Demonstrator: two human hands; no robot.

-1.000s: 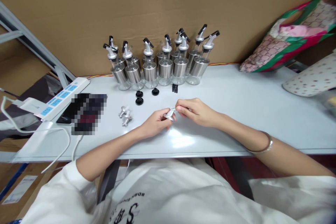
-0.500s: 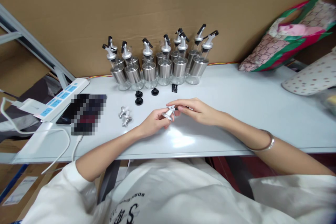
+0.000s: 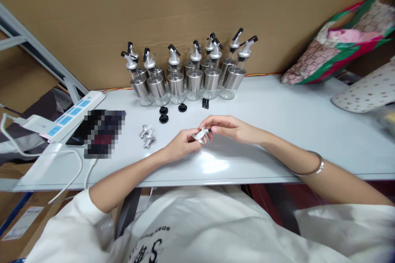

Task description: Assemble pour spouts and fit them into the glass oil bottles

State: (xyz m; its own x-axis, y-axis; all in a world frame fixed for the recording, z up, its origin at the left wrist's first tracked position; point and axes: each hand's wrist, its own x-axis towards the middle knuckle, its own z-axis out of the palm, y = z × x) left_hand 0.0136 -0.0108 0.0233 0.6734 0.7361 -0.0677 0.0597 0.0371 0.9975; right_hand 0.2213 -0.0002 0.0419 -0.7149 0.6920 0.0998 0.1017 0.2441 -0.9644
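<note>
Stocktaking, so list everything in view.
Banded glass bottles: six front, more behind, clear, rear
Metallic spouts: at least two, silver, left
Round stoppers: three, black, before bottles
Oblong pieces: cluster, black, before bottles
Rectangular power strip: one, white, left
Boxy charger: one, white, on strip
Pixelated items: uncounted, dark, left
Cables: two lengths, white, left
Patterned bag: one, pink, green, right
Spotted object: one, white, right
Table: one, grey, centre
Cardboard panel: one, brown, rear
Metal frame: one, grey, left
Flanged spout: one, silver, left hand
Left hand: holding spout
Right hand: at black spout tip
Bracelet: one, silver, right forearm
Shirt: one, white, foreground
</note>
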